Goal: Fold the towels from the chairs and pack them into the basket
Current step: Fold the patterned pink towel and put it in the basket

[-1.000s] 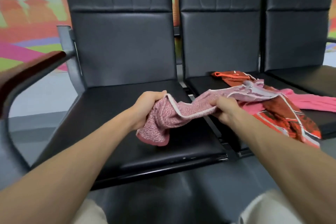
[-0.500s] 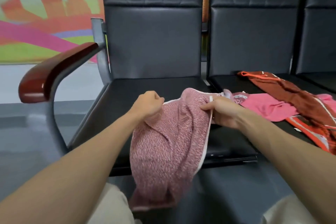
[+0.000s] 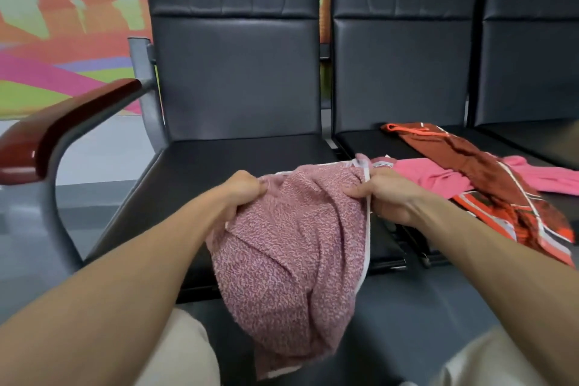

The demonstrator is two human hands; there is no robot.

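A speckled pink towel (image 3: 291,260) with a white border hangs between my hands, over the front edge of the left black chair seat (image 3: 194,166). My left hand (image 3: 241,194) grips its upper left edge. At the white border on the upper right, my right hand (image 3: 385,194) pinches the towel. A plain bright pink towel (image 3: 423,175) lies on the middle chair seat, and a red-brown patterned towel (image 3: 488,172) lies partly across it. No basket is in view.
Three black chairs stand in a row; the middle backrest (image 3: 401,66) and the right one (image 3: 532,41) rise behind the towels. A dark red armrest (image 3: 62,122) on a grey frame sticks out at the left. Grey floor (image 3: 22,260) lies below. My knees show at the bottom edge.
The speckled towel has come off the pile on the middle seat and now hangs open between my hands in front of the left chair. The view has shifted slightly.
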